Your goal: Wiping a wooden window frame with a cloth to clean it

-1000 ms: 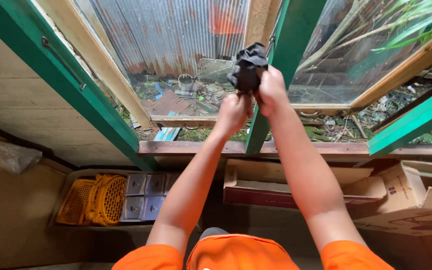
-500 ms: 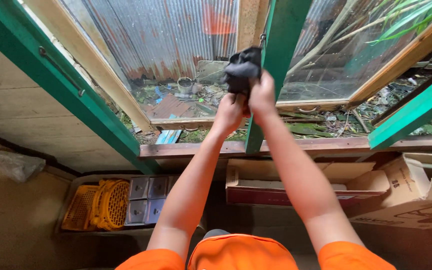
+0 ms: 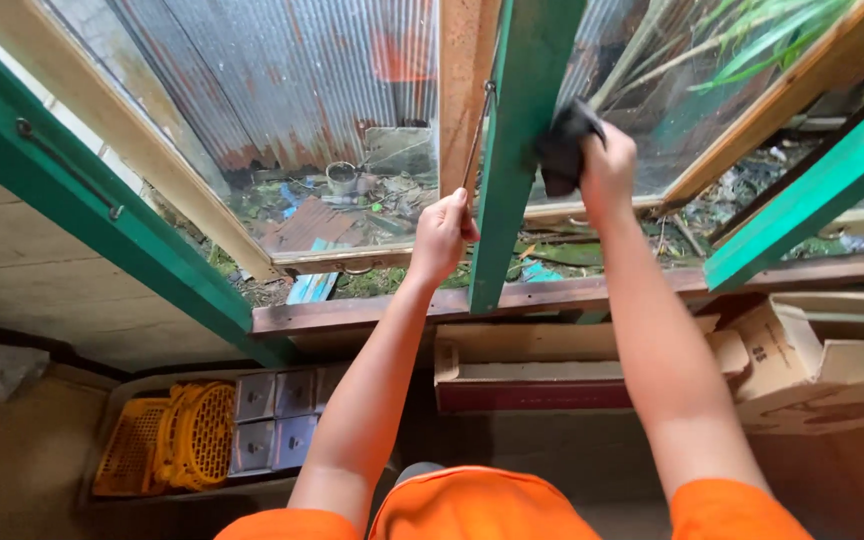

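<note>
Pressing a dark cloth (image 3: 564, 148) against the green window frame (image 3: 514, 170), right hand (image 3: 607, 165) fingers clenched on it, left hand (image 3: 442, 235) gripping the frame's edge.

cloth (image 3: 562, 150): black, 1 o'clock
window frame (image 3: 517, 150): green, 12 o'clock
sleeves (image 3: 732, 512): orange, 6 o'clock
basket (image 3: 192, 435): yellow lattice, 8 o'clock
corrugated sheet (image 3: 282, 80): grey, rust-streaked, 11 o'clock

We see daylight pouring in through the window panes (image 3: 282, 130) from twelve o'clock, bright and even, without harsh glare. Toward six and seven o'clock the floor (image 3: 22, 470) sinks into dim shadow. Straight frame lines bow near the edges, and focus stays fairly sharp.
</note>
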